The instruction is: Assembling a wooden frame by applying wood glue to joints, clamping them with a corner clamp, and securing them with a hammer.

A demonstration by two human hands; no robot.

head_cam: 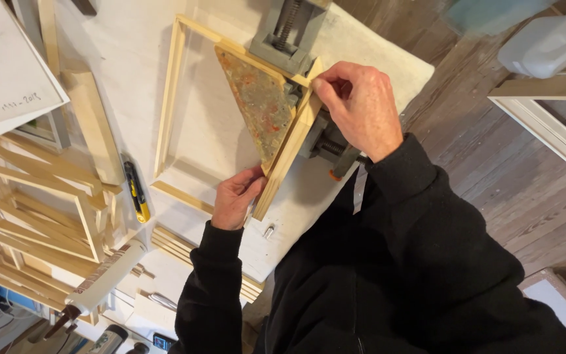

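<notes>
Holding wooden strip [287, 152] against corner clamp [294, 52]: right hand [360, 108] pinched shut on upper end, left hand [234, 198] closed round lower end. Best kept flush with triangular block [259, 105] just left, joint tight, over white tabletop [119, 65].

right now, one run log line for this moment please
left hand: holds lower end of wooden frame bar | right hand: pinches bar's top at corner clamp | yellow utility knife: on table, untouched

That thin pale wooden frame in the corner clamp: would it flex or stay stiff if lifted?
The thin pale wooden frame would probably feel light, since its strips are slender. It may twist a little, being open in the middle. The grey metal corner clamp likely holds it steady for now.
</notes>
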